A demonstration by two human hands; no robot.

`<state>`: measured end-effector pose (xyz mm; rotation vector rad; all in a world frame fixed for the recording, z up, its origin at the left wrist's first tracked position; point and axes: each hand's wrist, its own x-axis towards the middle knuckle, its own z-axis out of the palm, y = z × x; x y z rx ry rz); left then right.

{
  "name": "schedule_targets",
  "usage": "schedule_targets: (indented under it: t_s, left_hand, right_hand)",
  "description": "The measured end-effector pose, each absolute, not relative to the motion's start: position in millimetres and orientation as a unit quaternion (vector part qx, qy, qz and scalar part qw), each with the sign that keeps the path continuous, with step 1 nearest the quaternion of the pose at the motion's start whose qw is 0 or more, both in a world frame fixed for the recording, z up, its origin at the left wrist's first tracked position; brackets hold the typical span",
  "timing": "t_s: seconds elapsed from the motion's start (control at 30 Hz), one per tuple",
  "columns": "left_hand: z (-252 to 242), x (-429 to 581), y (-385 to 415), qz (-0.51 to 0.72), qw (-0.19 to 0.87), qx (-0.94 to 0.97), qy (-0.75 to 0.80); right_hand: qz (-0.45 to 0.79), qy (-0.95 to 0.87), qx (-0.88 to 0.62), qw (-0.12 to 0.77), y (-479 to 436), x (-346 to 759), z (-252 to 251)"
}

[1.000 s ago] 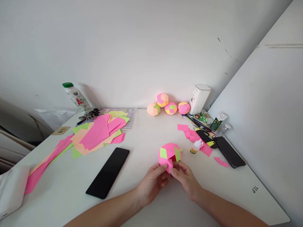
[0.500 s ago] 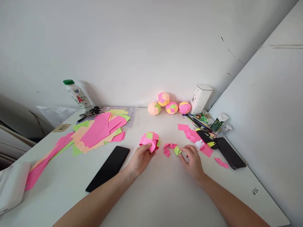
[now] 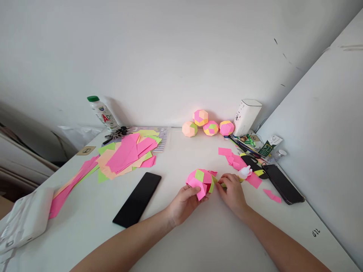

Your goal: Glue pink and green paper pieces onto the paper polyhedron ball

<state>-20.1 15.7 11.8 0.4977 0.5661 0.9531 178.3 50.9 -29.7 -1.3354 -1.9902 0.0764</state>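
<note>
My left hand (image 3: 185, 204) grips a partly built folded-paper ball (image 3: 200, 175), mostly pink with green facets. An open gap with a darker inside shows low on its right side. Close to the ball's right side, my right hand (image 3: 233, 193) has thumb and forefinger pinched on a yellow-green folded paper piece (image 3: 223, 185), largely covered by the fingers. Behind the ball peeks a bit of pink folded paper (image 3: 213, 173); the ball hides the rest. Whether the green piece touches the ball, I cannot tell.
Finished paper balls (image 3: 211, 128) are grouped by the wall beside a white box (image 3: 247, 117). To the left are a black phone (image 3: 137, 200), loose coloured paper sheets (image 3: 124, 155) and a bottle (image 3: 104, 114). On the right lie scissors (image 3: 252, 163), pink scraps (image 3: 236, 161) and a black phone case (image 3: 283, 184).
My left hand has brought the paper ball rightward and nearer to my right hand, in front of the folded pieces. My right hand has drawn the green piece beside the ball. The view has shifted slightly.
</note>
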Motion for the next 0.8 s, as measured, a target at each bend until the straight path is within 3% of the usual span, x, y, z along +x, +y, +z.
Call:
schedule_targets:
  t_s: [0.43,0.63,0.8]
  left_hand:
    - [5.6,-22.8,18.2,0.441,0.826,0.244,0.252]
    - [8.3,-20.7,17.1,0.441,0.825,0.234,0.264]
    - [7.7,-19.5,17.3,0.440,0.830,0.229,0.256]
  right_hand:
    - [0.063,-0.735,-0.418,0.530,21.5,177.1,6.9]
    - [0.129,-0.769,-0.394,0.487,5.1,167.5,7.1]
    - [0.112,-0.802,-0.362,0.461,0.9,164.7,3.8]
